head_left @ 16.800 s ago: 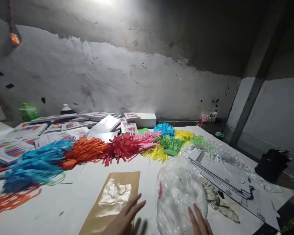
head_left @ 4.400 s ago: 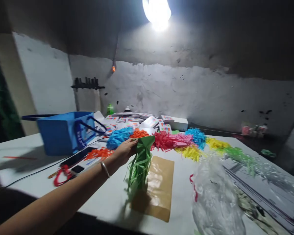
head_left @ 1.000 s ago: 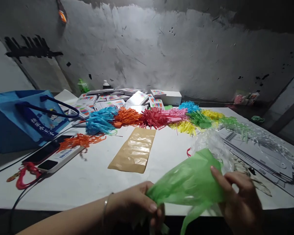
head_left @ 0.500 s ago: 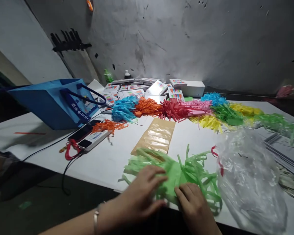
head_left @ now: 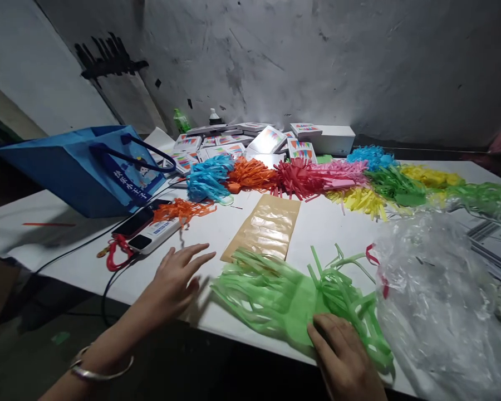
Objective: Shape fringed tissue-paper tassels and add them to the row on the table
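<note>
A light green tissue paper tassel (head_left: 292, 306) lies spread over the table's front edge, its cut strips fanning out on both sides of an uncut middle band. My right hand (head_left: 344, 351) rests on the near edge of that band, fingers bent and pressed to the paper; whether they pinch it I cannot see. Off to the left, my left hand (head_left: 179, 278) hovers over the table edge, empty, with its fingers apart. Just behind the green paper lies a flat tan sheet with a shiny taped surface (head_left: 271, 223).
A row of coloured tassels (head_left: 298, 178) stretches across the table before a pile of small boxes (head_left: 267, 139). At left stand a blue gift bag (head_left: 70, 167), a phone (head_left: 133, 223) and a white device (head_left: 156, 234) with a cable. A clear plastic bag (head_left: 438, 301) occupies the right.
My left hand has moved off the green tassel to the left and opened. The tassel's left strips now lie flatter and more spread. My right hand stays on the paper.
</note>
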A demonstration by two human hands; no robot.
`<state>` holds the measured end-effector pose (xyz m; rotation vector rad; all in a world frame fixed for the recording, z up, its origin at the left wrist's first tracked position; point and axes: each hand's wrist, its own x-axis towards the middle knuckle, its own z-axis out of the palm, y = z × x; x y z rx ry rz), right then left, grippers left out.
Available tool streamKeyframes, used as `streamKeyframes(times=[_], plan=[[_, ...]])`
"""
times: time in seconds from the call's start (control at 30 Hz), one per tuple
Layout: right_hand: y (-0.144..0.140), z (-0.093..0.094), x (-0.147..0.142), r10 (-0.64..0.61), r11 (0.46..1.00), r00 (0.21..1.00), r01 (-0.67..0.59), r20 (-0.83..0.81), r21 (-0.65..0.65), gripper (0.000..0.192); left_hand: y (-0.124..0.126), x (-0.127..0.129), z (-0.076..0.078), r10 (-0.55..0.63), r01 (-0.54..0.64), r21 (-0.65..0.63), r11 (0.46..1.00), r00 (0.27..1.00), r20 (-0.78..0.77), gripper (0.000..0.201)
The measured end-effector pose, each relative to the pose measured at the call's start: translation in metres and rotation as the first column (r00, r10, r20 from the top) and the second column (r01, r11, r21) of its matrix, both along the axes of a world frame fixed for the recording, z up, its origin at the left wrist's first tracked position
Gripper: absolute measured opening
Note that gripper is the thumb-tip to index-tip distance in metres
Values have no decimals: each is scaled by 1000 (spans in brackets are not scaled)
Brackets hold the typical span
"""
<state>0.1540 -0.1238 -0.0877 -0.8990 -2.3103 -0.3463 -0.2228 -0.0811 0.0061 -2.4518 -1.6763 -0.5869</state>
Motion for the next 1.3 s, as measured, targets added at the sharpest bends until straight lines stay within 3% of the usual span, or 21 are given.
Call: streamKeyframes(times=[0.07,0.1,0.17,0.2,0.23,0.3,0.4,0.5,0.57,0.63,0.67,0.73,0.87,1.0,1.13,1.3], plan=[[2,6,-12,27,1000,1000,-27,-16,6,40,-15,24,14,-213,225,-106,969,970,114,53],[3,11,-18,43,999,999,-43,-26,-2,40,-22,44,15,-326,355,-174,918,929,178,57],[6,20,-28,60,997,998,-61,-23,-44,35,-30,86,7,-491,549,-311,776,835,249,68],[8,24,-29,58,996,998,-58,-9,-63,33,-31,104,-2,-523,586,-354,729,810,265,78],[9,27,-28,49,996,999,-47,22,-72,35,-29,118,-12,-522,587,-375,717,810,269,84],[12,29,-14,-14,999,995,19,99,-45,45,-24,133,-33,-492,558,-401,727,830,263,89],[11,24,21,-238,970,966,231,102,73,54,-17,131,-51,-459,529,-396,751,849,263,78],[3,24,45,-438,890,894,445,-93,95,33,-17,125,-53,-454,521,-366,771,853,258,69],[-4,29,43,-342,933,930,353,-136,67,23,-19,125,-52,-454,517,-346,783,855,251,65],[-7,35,30,-125,991,990,128,-69,30,26,-21,129,-50,-457,514,-326,793,857,239,62],[-8,37,22,-26,1000,999,26,-30,3,27,-21,130,-50,-457,511,-316,799,859,232,61],[-6,38,9,47,998,999,-48,-24,-46,26,-22,131,-50,-453,508,-283,814,859,238,57],[-3,30,0,0,994,993,-14,-120,-113,23,-22,125,-50,-460,522,-184,833,838,293,42],[-1,30,1,3,995,996,-12,-93,-97,27,-22,120,-45,-487,543,-122,831,815,314,37],[2,40,-3,-41,983,981,5,-191,-184,27,-20,122,-32,-401,496,-222,840,841,362,31],[18,40,-13,-263,931,947,200,-183,-305,22,-3,133,-18,-139,232,-432,872,962,235,24]])
